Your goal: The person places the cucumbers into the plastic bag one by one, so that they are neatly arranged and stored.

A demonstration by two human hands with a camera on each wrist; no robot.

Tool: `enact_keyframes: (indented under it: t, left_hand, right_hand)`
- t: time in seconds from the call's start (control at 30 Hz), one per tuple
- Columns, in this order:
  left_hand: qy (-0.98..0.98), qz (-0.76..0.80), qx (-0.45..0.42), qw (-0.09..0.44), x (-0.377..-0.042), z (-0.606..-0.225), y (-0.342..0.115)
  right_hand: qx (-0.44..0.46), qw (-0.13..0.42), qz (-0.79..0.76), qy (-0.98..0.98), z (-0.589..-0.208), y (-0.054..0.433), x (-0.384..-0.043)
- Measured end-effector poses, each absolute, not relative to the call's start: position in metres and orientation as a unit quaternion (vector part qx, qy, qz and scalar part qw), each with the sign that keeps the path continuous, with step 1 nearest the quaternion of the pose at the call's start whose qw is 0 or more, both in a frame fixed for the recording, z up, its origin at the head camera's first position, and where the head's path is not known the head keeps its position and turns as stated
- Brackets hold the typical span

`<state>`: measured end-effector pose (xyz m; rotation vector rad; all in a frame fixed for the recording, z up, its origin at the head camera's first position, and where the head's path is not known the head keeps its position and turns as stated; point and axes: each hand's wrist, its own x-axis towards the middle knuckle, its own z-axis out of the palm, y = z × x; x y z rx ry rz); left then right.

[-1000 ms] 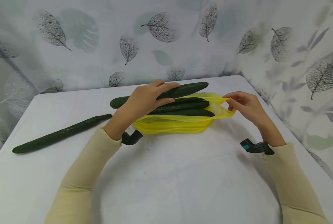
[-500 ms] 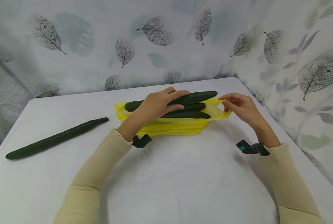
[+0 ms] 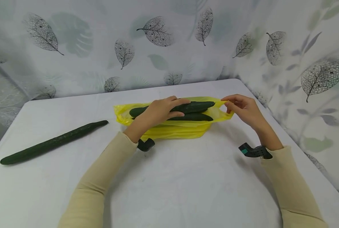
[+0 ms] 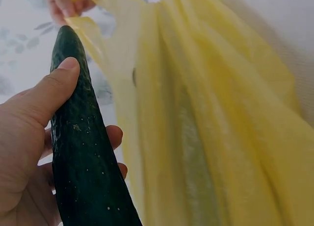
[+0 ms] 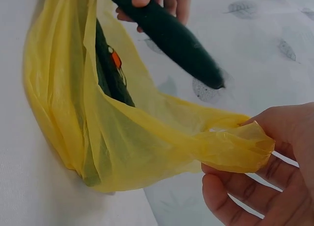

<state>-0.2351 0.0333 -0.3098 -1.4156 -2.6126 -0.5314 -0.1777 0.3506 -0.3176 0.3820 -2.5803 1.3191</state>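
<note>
My left hand grips a long dark green cucumber from above, over the mouth of a yellow plastic bag. In the left wrist view, thumb and fingers curl round this cucumber beside the thin yellow film. More cucumbers lie inside the bag below it; the right wrist view shows one with an orange label. My right hand pinches the bag's handle at the right end and holds it stretched out. The palm hides part of the gripped cucumber.
Another cucumber lies slanted on the white table at the left. Behind and to the right hangs a leaf-patterned cloth. A dark band with a camera mount sits on the right wrist.
The left hand has moved right and lowered the cucumber from above the bag into its mouth. The right hand keeps its pinch on the handle; the view has shifted slightly.
</note>
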Motion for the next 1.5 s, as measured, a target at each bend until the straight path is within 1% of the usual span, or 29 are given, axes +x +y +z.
enact_keyframes:
  t: [0.3,0.43,0.57,0.83,1.13,1.5]
  left_hand:
    - [-0.874,-0.169,-0.455,-0.003,-0.249,-0.325,0.033]
    - [-0.876,-0.172,-0.45,-0.016,-0.254,-0.331,0.033]
    - [-0.881,-0.159,-0.446,-0.017,-0.258,-0.337,0.033]
    - [-0.899,-0.117,-0.423,-0.001,-0.266,-0.338,0.04]
    - [-0.912,-0.066,-0.405,0.01,-0.268,-0.343,0.046]
    - [-0.917,-0.08,-0.391,-0.022,-0.265,-0.34,0.044]
  right_hand:
    - [0.129,0.119,0.459,-0.871,-0.317,0.348,-0.177]
    - [0.126,0.121,0.457,-0.872,-0.318,0.347,-0.177]
    - [0.128,0.125,0.46,-0.87,-0.319,0.348,-0.178]
    - [0.135,0.126,0.47,-0.863,-0.319,0.347,-0.179]
    - [0.132,0.121,0.468,-0.866,-0.318,0.347,-0.179]
    - [0.134,0.119,0.47,-0.864,-0.318,0.347,-0.178]
